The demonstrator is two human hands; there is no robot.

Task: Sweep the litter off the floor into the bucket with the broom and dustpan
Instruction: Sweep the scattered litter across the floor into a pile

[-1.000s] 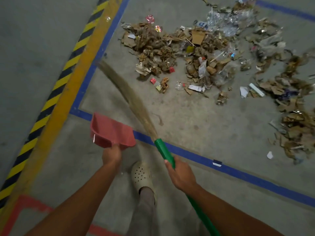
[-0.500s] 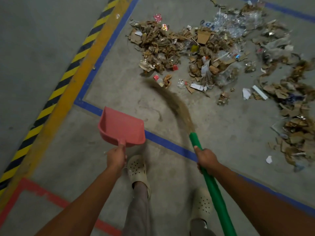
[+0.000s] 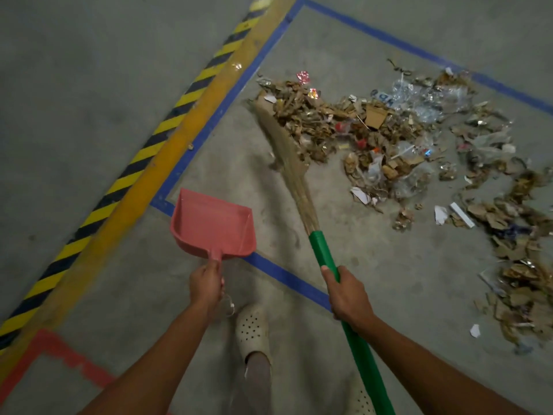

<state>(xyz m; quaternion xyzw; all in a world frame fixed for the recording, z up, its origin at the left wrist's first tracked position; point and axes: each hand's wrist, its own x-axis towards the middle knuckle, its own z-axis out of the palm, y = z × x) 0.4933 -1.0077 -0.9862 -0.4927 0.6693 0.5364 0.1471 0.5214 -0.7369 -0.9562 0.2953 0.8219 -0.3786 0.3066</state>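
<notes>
Now, broom [image 3: 323, 253]: long axis runs from lower right up to upper left, green handle toward the person, bristles pointing away, tips at the left edge of the litter [image 3: 374, 136]; bristles blurred.
Dustpan [image 3: 212, 223]: left of broom, handle toward the person, open mouth pointing away, over the blue tape [image 3: 287, 277] corner; floor contact cannot be told.
Left hand [image 3: 206, 283]: arm reaching forward, fingers curled round the dustpan handle, thumb on top.
Right hand [image 3: 348, 298]: arm reaching forward, fingers wrapped round the green handle, thumb lying up the shaft.
Litter: cardboard scraps, plastic and paper spread on the floor [image 3: 389, 265] inside the tape, ahead and to the right.
Shoe [image 3: 253, 330]: between the arms, below the dustpan.
Hazard stripe [image 3: 119, 181]: diagonal, left of the tape.
</notes>
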